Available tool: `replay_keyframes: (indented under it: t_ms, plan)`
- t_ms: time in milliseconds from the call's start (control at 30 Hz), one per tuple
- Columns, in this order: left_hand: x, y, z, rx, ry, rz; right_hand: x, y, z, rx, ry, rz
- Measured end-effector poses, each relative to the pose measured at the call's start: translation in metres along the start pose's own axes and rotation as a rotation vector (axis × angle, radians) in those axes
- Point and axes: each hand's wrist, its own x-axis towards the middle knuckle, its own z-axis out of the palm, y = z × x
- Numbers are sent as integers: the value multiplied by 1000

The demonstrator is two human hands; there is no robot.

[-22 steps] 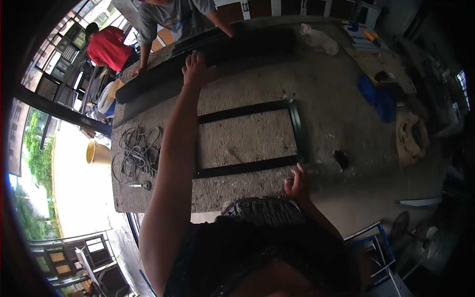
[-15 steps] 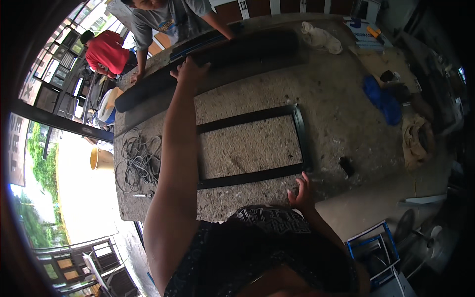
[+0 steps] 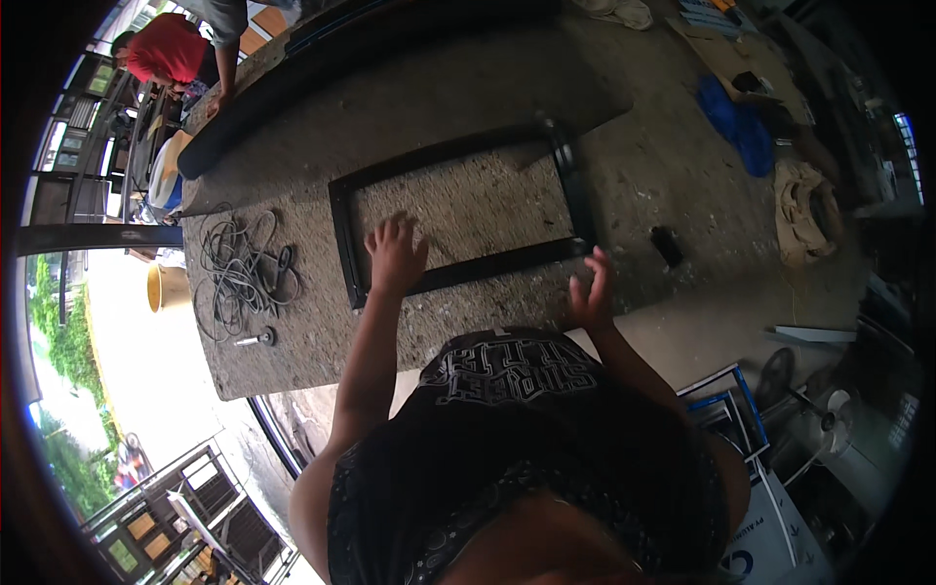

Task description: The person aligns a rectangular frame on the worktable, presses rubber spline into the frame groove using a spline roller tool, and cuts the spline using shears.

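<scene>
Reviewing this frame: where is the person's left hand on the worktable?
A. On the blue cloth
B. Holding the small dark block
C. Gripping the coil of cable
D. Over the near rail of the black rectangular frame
D: the left hand is spread with open fingers over the near rail of the black frame, with the cable coil lying apart to its left on the table.

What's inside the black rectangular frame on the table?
Inside the black frame only the bare, speckled table shows. The left hand lies over the near rail, so that stretch of rail and the surface beneath it are hidden.
</scene>
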Motion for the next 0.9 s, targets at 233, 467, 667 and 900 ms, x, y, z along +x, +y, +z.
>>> replay_keyframes:
  t_ms: [233, 467, 667, 900]
  plan:
    - [-93, 24, 7, -43, -233, 17, 85, 45, -44, 976, 555, 791]
    - [-110, 28, 12, -7, -274, 102, 123, 69, -55, 941, 300, 1128]
    - [-125, 35, 18, 25, -95, -31, 105, 74, -36, 894, 246, 1082]
    - [-161, 82, -14, -45, -535, 7, 80, 68, -46, 957, 281, 1028]
